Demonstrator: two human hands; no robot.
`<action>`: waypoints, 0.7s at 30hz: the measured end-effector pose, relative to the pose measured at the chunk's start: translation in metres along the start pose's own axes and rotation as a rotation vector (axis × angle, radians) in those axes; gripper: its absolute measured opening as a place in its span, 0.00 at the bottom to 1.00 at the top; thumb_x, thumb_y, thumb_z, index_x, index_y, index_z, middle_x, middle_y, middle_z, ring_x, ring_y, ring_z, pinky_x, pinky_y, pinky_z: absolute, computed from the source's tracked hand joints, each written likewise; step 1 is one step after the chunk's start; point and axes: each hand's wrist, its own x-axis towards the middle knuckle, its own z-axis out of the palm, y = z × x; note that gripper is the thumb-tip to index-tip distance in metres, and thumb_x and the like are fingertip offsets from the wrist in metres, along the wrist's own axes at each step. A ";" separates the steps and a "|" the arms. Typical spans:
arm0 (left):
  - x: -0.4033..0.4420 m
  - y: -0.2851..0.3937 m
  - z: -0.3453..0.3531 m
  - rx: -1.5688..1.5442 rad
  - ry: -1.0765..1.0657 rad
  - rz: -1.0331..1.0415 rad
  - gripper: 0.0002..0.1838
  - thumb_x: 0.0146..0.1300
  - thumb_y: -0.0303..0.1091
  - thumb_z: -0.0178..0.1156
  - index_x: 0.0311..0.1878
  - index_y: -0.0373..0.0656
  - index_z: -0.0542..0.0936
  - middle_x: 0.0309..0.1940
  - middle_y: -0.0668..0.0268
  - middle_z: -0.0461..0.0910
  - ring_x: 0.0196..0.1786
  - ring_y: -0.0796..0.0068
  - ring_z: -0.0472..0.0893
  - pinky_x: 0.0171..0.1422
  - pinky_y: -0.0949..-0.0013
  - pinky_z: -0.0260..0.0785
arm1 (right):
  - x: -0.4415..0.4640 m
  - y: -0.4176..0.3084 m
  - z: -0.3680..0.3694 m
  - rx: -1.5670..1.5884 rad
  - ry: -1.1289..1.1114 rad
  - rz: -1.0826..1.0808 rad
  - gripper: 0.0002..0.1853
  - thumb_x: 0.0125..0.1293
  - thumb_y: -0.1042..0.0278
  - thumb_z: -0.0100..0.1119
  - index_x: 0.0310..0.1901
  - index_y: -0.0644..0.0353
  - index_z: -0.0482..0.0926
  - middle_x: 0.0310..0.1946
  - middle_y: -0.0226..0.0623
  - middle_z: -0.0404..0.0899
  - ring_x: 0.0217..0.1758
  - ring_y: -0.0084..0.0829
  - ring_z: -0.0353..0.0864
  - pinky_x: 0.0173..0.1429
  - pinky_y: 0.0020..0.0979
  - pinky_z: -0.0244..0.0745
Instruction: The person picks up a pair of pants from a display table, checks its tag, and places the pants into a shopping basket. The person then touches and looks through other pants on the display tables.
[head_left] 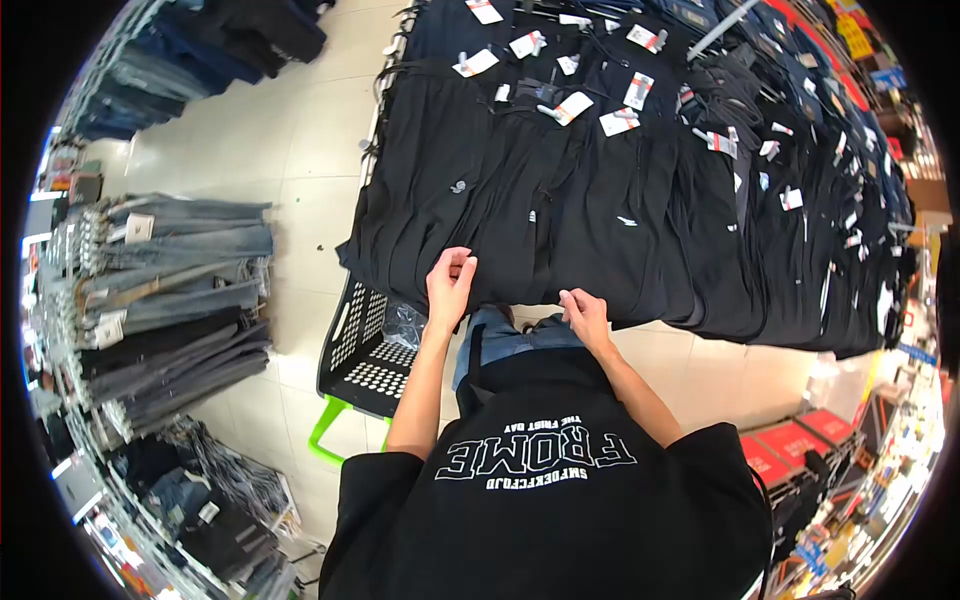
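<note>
Black trousers (510, 215) hang in a dense row in front of me, with white price tags along their tops. My left hand (450, 288) is at the lower part of the trousers on the left, its fingers loosely bent and the thumb a little apart from them. No object shows in it. At the lower edge of the row, further right, my right hand (587, 316) has thumb and fingers pinched together at the black fabric. Small light logos mark some of the trouser legs.
A black basket cart (345, 340) with a green handle (325, 430) stands at my left, clear plastic inside. Racks of folded jeans (190, 245) line the left side. Red boxes (795, 445) sit at the lower right. Pale floor tiles (315, 200) run between the racks.
</note>
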 end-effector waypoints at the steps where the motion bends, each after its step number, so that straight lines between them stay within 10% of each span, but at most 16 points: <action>1: 0.008 -0.004 0.002 0.003 -0.031 -0.001 0.12 0.63 0.34 0.62 0.45 0.37 0.78 0.32 0.66 0.81 0.32 0.82 0.77 0.38 0.77 0.69 | 0.002 -0.003 -0.001 0.004 0.025 0.018 0.17 0.70 0.62 0.54 0.27 0.65 0.79 0.12 0.31 0.75 0.13 0.16 0.68 0.19 0.23 0.63; 5: 0.026 -0.002 0.019 0.626 -0.090 -0.100 0.22 0.50 0.47 0.71 0.40 0.40 0.81 0.26 0.65 0.82 0.33 0.65 0.82 0.39 0.61 0.72 | 0.004 -0.005 -0.004 0.130 -0.027 0.213 0.22 0.70 0.55 0.53 0.26 0.65 0.80 0.13 0.32 0.76 0.13 0.20 0.72 0.21 0.24 0.67; 21: 0.008 -0.004 0.048 0.608 0.228 0.111 0.12 0.59 0.32 0.62 0.44 0.38 0.78 0.34 0.59 0.76 0.34 0.68 0.76 0.41 0.67 0.70 | 0.013 -0.012 -0.086 0.357 -0.181 0.154 0.17 0.70 0.57 0.54 0.32 0.65 0.77 0.16 0.32 0.76 0.15 0.21 0.73 0.21 0.24 0.68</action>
